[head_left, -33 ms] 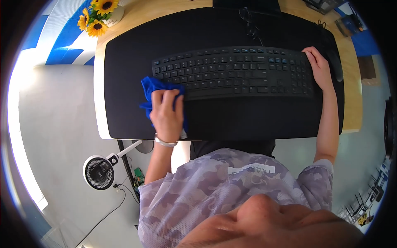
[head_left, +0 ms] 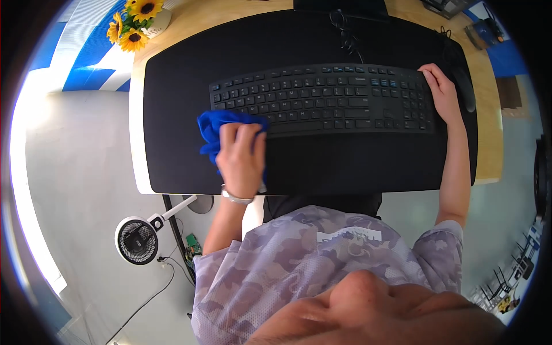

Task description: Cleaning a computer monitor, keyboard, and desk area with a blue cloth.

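Observation:
A black keyboard [head_left: 322, 103] lies on the dark desk mat [head_left: 345, 164], its long side running left to right. My left hand [head_left: 242, 158] is closed on a bunched blue cloth [head_left: 221, 127], pressed over the keyboard's front left corner. Some keys there are hidden beneath cloth and fingers. My right hand [head_left: 441, 95] grips the keyboard's far right end, with fingers curled at its back corner and the thumb side along the edge. A coiled black cable [head_left: 347, 40] lies behind the keyboard.
A black mouse [head_left: 466, 95] sits just right of my right hand. Sunflowers in a white pot [head_left: 158, 24] stand at the desk's far left corner, and a black stand base [head_left: 342, 8] at the back. Below the desk's left side is a white fan [head_left: 137, 240].
My left hand has slid a little to the right along the keyboard's front edge, taking the blue cloth with it. The right hand keeps its grip.

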`<action>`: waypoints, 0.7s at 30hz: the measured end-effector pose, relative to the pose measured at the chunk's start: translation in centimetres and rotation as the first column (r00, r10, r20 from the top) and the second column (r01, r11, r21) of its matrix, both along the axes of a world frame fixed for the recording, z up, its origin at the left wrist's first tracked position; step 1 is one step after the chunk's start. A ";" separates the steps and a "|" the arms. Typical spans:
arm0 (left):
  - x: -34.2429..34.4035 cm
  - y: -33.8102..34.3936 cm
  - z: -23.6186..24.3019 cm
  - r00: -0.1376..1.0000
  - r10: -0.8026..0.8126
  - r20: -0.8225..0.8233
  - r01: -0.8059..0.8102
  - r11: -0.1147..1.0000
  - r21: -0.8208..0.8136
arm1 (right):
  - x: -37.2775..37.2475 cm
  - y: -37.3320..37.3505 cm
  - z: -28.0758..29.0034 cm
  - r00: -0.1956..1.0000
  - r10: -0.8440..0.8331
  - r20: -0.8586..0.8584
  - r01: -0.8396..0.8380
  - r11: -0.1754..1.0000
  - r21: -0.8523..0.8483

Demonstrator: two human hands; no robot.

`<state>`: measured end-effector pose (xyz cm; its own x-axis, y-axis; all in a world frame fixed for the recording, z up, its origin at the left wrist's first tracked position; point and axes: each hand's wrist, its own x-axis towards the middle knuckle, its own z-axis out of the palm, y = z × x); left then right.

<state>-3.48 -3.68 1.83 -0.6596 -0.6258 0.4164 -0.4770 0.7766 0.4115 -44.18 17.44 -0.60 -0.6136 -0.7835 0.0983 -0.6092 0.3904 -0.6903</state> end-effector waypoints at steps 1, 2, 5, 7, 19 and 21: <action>-1.1 1.6 0.4 1.000 -0.028 0.006 0.027 0.990 0.138 | 0.1 -0.2 0.0 1.000 -0.010 0.003 0.010 1.000 0.009; -2.3 2.9 0.4 0.995 -0.099 0.002 0.097 0.985 0.145 | 0.1 -0.4 0.0 1.000 -0.019 0.006 0.019 1.000 0.018; -5.3 6.6 -0.3 0.916 -0.393 0.077 0.372 0.906 0.201 | 0.2 -0.5 -0.2 1.000 0.009 0.017 -0.009 1.000 0.017; -6.7 8.0 -1.1 0.884 -0.466 0.041 0.455 0.876 0.164 | 0.1 -0.5 -0.1 1.000 0.025 -0.008 -0.025 1.000 0.017; 4.6 0.6 0.9 0.991 -0.016 0.132 -0.013 0.976 0.217 | -1.1 -0.1 -0.8 0.996 0.043 -0.074 -0.046 0.998 -0.038; 4.3 1.5 1.0 0.991 0.034 0.126 -0.060 0.977 0.205 | -0.8 -0.4 -1.1 0.996 0.030 -0.082 -0.033 0.999 -0.035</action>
